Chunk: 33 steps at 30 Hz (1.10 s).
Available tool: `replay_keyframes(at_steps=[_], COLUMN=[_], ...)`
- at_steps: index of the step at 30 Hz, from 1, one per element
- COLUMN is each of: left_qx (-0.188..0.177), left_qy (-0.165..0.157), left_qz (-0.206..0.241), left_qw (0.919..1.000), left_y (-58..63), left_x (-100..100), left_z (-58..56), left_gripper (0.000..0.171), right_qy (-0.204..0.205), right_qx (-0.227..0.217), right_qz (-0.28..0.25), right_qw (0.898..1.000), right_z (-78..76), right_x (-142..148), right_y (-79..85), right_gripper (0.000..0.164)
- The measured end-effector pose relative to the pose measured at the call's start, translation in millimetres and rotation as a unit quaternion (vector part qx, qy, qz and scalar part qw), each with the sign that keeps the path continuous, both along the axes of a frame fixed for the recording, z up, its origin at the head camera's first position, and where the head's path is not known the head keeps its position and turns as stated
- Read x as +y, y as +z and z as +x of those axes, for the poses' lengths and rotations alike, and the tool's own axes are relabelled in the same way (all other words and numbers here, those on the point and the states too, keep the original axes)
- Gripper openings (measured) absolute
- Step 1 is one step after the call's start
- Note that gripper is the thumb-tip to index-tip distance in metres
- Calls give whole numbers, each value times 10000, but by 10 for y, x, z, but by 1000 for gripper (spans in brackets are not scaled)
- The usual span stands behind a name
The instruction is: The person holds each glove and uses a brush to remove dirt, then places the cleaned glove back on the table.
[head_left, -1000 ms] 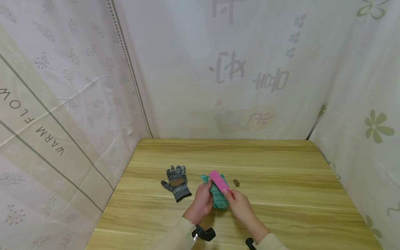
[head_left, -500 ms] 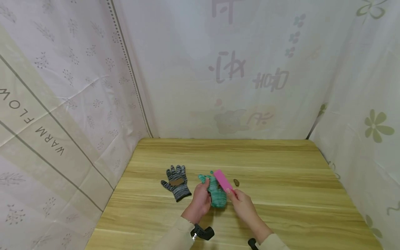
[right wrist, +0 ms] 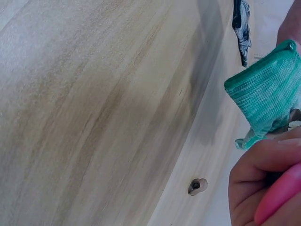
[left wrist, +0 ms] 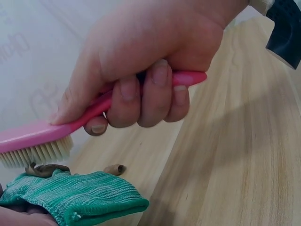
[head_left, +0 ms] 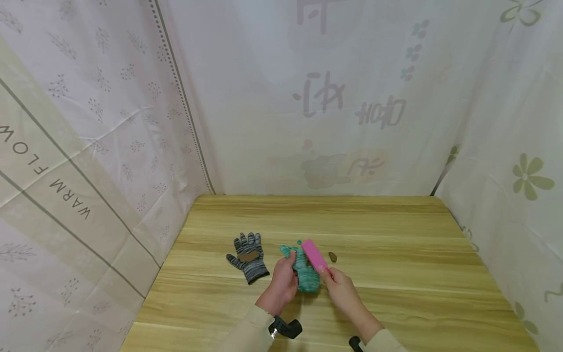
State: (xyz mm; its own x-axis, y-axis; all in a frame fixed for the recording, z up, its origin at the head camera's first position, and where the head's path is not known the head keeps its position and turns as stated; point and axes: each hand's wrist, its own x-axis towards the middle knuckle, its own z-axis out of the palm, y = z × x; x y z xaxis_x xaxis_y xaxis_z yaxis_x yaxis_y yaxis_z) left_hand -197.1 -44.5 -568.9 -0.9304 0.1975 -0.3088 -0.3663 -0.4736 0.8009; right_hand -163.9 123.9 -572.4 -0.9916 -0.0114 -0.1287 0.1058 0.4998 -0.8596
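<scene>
My left hand (head_left: pixel 281 281) holds a green knitted glove (head_left: pixel 309 279) above the table, the thumb on top of it. With my right hand (head_left: pixel 340 289) I grip the handle of a pink brush (head_left: pixel 314 253). In the left wrist view its pale bristles (left wrist: pixel 40 153) face down, right above a brown, curled scrap (left wrist: pixel 46 169) on the glove. Whether the bristles touch the scrap is hard to tell. Part of the left hand is hidden under the glove.
Left of my hands a grey-and-black knitted glove (head_left: pixel 257 271) lies flat, a brown patch (head_left: pixel 248 256) across its palm. A small brown curled piece (head_left: pixel 333 257) lies on the wooden table (head_left: pixel 396 244) to the right. Patterned cloth (head_left: pixel 264 122) hangs around the table.
The brush has shifted slightly right, from across the glove to its right edge. The green glove has moved a little left, showing more of its surface. Both hands keep their hold.
</scene>
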Motion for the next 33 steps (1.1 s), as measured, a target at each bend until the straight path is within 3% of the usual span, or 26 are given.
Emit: replay_keyframes(at_steps=[10,18,22,33], left_qx=[53,30,-17,27], left_qy=[-7,135,176,-120], left_qz=[-25,44,38,67], left_qw=[10000,9999,9998,9999], left_y=[-17,-55,-66,-51], left_x=[-12,-23,-20,45], left_z=[-11,-15,-25,14], left_gripper=[36,38,37,32], right_qy=[198,-143,-109,22], right_qx=[-35,-143,-110,84], right_qz=[9,-376,-407,-425], right_qw=[9998,9991,9990,9991], right_z=[2,-28,-41,-23], right_x=[-27,35,38,-81], right_y=[22,67,67,100], right_gripper=[45,51,49,43])
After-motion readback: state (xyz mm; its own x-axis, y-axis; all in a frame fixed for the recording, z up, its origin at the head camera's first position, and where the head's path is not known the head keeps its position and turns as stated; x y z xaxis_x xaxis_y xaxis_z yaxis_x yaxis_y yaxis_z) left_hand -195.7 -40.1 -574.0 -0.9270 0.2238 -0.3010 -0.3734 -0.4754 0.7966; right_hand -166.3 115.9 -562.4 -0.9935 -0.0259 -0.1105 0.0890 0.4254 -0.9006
